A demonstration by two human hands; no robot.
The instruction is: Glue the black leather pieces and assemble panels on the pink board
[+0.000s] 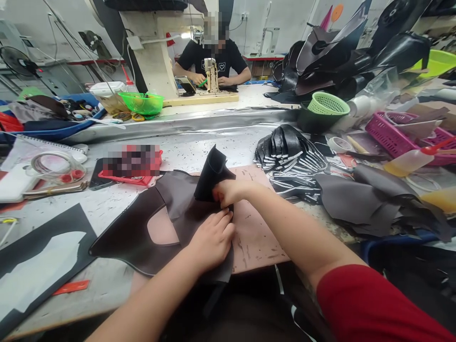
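Note:
A dark brown leather panel (133, 232) with an oval cut-out lies on a pinkish board in front of me. Its far right part is folded up into a black-lined flap (210, 173). My right hand (230, 192) is closed on the flap's lower edge, its fingertips partly hidden. Flat on the panel near its right edge rests my left hand (213, 237), fingers stretched out and pressing down, their tips close to my right hand.
Right of the board sit a stack of black strap-like pieces (285, 152) and grey-brown leather pieces (370, 204). A red tray (142, 178) stands at left, near a black sheet (50, 256). Opposite, a person (231, 57) works at a sewing machine (149, 52).

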